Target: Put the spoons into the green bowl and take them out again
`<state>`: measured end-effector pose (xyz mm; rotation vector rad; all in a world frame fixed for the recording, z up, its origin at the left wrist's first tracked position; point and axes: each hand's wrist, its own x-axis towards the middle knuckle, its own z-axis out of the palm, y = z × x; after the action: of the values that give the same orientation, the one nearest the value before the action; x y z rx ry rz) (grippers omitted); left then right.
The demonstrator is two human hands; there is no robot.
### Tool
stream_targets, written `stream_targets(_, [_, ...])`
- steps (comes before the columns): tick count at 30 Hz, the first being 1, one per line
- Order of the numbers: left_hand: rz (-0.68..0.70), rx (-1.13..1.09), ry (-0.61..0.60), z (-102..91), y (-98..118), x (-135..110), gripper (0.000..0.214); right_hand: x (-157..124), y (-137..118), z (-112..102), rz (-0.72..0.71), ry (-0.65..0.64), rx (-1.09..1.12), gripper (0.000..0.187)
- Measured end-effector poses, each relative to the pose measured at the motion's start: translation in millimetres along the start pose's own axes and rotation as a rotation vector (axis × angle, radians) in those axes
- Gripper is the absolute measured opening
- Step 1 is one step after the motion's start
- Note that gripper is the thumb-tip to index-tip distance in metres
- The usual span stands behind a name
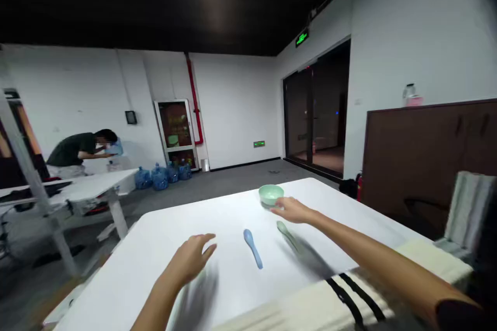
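A light green bowl point(271, 195) stands upright near the far edge of the white table. My right hand point(292, 210) is at the bowl's right front side, its fingers stretched out and overlapping the rim in view; whether they touch it I cannot tell. Below that hand a pale green spoon point(288, 235) lies on the tabletop. To its left lies a blue spoon point(252, 249), with its bowl end pointing away from me. My left hand point(193, 257) hovers over the table left of the blue spoon, thumb and fingers apart, holding nothing.
A cream cloth with black stripes point(349, 297) lies along the white table's point(229, 289) near edge. Several blue water jugs point(159, 177) stand on the floor beyond. Another person point(75, 152) bends over at the left, behind a second table point(93, 184). A brown cabinet point(411, 160) stands at right.
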<state>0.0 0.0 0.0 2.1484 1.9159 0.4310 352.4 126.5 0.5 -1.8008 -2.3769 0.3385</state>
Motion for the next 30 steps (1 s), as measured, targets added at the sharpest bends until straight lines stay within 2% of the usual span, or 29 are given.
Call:
stream_targets(2, [0.008, -0.004, 0.0, -0.6, 1.6, -1.5, 0.051, -7.1, 20.9, 3.8, -0.032, 0.098, -0.009, 0.069])
stream_targets(5, [0.011, -0.007, 0.002, -1.0, 1.6, -2.7, 0.052, -16.0, 48.4, 13.8, -0.047, 0.14, -0.043, 0.073])
stream_targets(9, [-0.004, -0.01, 0.015, 0.1, -1.2, -1.3, 0.052, -21.4, 69.7, 29.6, 0.016, -0.009, -0.074, 0.083])
stream_targets(15, [-0.007, -0.026, 0.013, 1.2, -1.7, -0.4, 0.051, -21.3, 67.0, 35.6, 0.034, -0.084, -0.059, 0.083])
stream_targets(20, [-0.003, -0.033, 0.014, 0.6, -5.7, -1.6, 0.052, -26.0, 57.8, 31.8, 0.038, -0.093, -0.07, 0.08])
stream_targets(30, [-0.013, -0.031, 0.014, 2.4, -4.6, 0.3, 0.052, -26.4, 60.6, 31.0, 0.066, -0.107, -0.072, 0.079])
